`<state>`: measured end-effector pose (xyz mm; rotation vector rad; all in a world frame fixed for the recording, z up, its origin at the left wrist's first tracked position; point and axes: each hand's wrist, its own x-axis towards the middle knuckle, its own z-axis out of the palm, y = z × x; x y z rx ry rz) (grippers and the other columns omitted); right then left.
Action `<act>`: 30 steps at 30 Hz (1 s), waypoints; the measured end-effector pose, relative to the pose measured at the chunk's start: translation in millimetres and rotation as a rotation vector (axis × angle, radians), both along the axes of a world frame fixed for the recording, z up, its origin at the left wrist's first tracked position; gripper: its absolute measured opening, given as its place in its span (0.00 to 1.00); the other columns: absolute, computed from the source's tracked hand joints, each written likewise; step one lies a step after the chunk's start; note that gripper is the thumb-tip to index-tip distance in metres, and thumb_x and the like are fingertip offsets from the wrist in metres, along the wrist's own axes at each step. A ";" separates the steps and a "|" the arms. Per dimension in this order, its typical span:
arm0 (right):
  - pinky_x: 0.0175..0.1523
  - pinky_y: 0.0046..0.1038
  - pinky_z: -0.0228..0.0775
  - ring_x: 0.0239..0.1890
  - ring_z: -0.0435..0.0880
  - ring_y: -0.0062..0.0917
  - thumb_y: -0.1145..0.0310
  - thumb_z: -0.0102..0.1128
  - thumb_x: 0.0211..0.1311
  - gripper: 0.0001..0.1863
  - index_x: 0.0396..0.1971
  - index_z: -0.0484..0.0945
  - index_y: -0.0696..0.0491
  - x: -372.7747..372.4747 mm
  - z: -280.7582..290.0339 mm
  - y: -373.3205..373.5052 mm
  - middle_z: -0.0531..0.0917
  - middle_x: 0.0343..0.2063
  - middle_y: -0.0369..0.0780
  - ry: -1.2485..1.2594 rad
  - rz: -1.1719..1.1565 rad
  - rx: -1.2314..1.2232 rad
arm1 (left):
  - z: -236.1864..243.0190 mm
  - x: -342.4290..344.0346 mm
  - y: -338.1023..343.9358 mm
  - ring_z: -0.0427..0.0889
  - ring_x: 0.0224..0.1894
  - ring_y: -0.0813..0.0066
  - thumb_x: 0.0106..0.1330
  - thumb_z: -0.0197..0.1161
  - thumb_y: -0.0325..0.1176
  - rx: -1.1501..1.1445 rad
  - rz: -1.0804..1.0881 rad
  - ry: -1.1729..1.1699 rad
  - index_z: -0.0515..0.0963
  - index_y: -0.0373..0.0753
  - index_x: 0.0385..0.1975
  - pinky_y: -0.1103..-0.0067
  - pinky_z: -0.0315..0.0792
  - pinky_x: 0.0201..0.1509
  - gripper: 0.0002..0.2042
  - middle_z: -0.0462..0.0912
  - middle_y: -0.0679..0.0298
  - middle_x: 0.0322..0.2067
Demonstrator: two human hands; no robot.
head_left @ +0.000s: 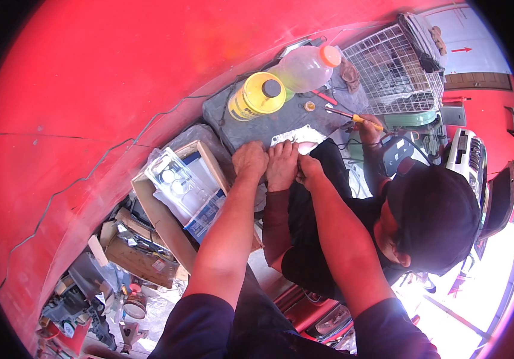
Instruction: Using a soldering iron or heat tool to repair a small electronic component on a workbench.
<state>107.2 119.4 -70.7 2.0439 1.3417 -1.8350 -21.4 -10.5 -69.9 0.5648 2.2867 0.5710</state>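
A pale, flat part with holes along its rim (pixel 293 134) lies on the dark worktop (pixel 224 119). My left hand (pixel 250 159) is closed at the worktop's near edge, left of that part; whatever its fingers hold is hidden. My right hand (pixel 310 170) is closed too, fingers curled in at the part's near right edge, their grip out of sight. Between my hands, a co-worker's hand (pixel 282 166) reaches onto the part from a brown sleeve. The co-worker's other hand (pixel 368 128) holds a screwdriver with a yellow handle (pixel 371 122), its shaft pointing left over the worktop.
Behind the part stand a yellow container (pixel 251 99) and a clear bottle with an orange cap (pixel 307 67). A white wire cage (pixel 388 66) is at back right. Left sits a cardboard box (pixel 167 224) of packages. The co-worker's dark cap (pixel 433 218) leans in close at right.
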 end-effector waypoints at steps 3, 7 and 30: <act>0.21 0.26 0.57 0.17 0.66 0.21 0.59 0.52 0.61 0.13 0.22 0.72 0.51 -1.3 0.7 -0.6 0.70 0.17 0.34 -0.015 -0.003 -0.005 | -0.4 -0.1 -0.7 0.81 0.43 0.61 0.56 0.57 0.39 0.004 0.004 -0.003 0.82 0.47 0.34 0.70 0.74 0.46 0.10 0.83 0.58 0.36; 0.20 0.26 0.57 0.16 0.65 0.20 0.59 0.53 0.60 0.13 0.22 0.72 0.52 -2.5 4.3 -1.3 0.70 0.17 0.34 -0.039 0.005 0.016 | -2.4 0.5 0.3 0.81 0.43 0.61 0.56 0.57 0.38 0.007 -0.002 0.006 0.82 0.47 0.34 0.70 0.74 0.46 0.10 0.83 0.57 0.36; 0.19 0.25 0.54 0.14 0.65 0.20 0.59 0.53 0.60 0.13 0.21 0.72 0.52 -2.8 4.2 -2.7 0.69 0.15 0.34 -0.011 -0.012 0.013 | -4.4 0.7 -0.4 0.81 0.43 0.60 0.56 0.58 0.39 0.002 -0.004 0.009 0.82 0.47 0.34 0.70 0.74 0.46 0.10 0.83 0.56 0.36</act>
